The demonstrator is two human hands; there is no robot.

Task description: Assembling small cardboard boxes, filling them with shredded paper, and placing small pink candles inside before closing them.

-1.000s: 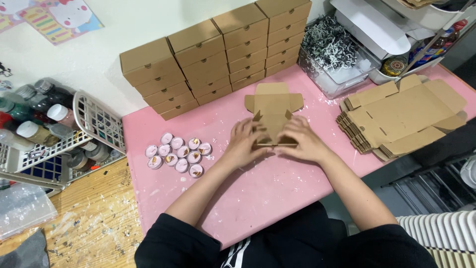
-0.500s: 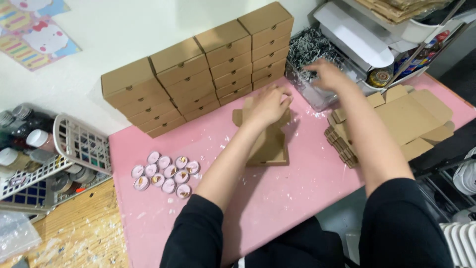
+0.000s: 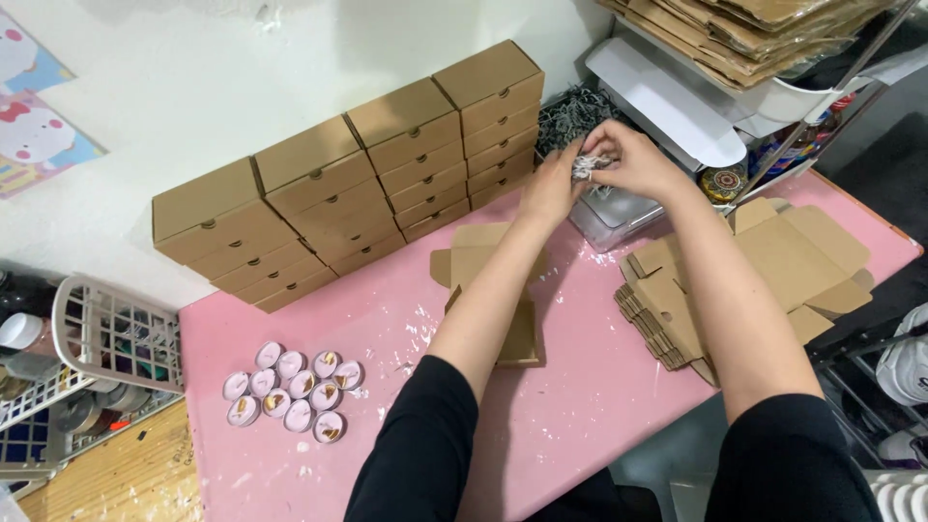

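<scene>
Nearest to me, both black sleeves [image 3: 425, 445] come up from the bottom edge over the pink table [image 3: 290, 329], which is flecked with white scraps. On the near left of the table sits a cluster of small round pale lilac tins [image 3: 292, 391], packed close together and touching. To the left of the table, a white wire basket [image 3: 116, 333] stands just beside its edge. In the middle, under my left forearm, I see a partly folded brown cardboard box [image 3: 483, 266] lying on the pink surface. To the right, a stack of flat unfolded box blanks [image 3: 773, 261] lies near the table's right edge. Further on, my left hand [image 3: 549, 188] and right hand [image 3: 633, 159] meet above a clear plastic tub [image 3: 619, 217] at the far side of the table. Both hands are curled, fingers pinched together on a small tuft of pale shredded paper [image 3: 590, 166], held between them and clear of the table. Dark shredded filler [image 3: 570, 111] shows in the tub behind my hands. Along the far wall, four stacks of closed brown boxes [image 3: 387, 159] stand in a row, touching side to side.
</scene>
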